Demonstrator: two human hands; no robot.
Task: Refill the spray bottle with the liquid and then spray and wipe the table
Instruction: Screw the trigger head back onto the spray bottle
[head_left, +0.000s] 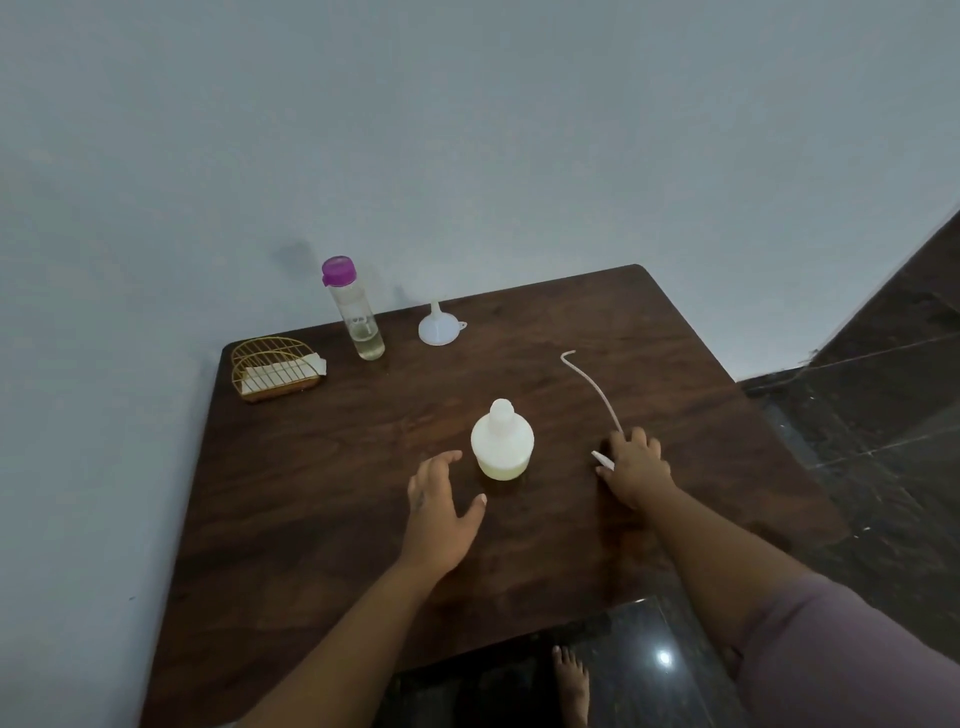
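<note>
A white spray bottle stands upright near the middle of the dark wooden table, its top removed and a little pale yellowish liquid showing at its base. The left hand hovers just beside it on the near left, fingers spread and relaxed, thumb out, gripping nothing and not touching the bottle. The right hand lies to the right of the bottle, palm down on the spray head, of which only a white tip shows by the thumb; whether the fingers clasp it I cannot tell. The head's thin dip tube curves away across the table toward the far edge. At the back stand a clear bottle with a purple cap, holding a little liquid, a small white funnel resting mouth down, and a gold wire holder with white napkins.
</note>
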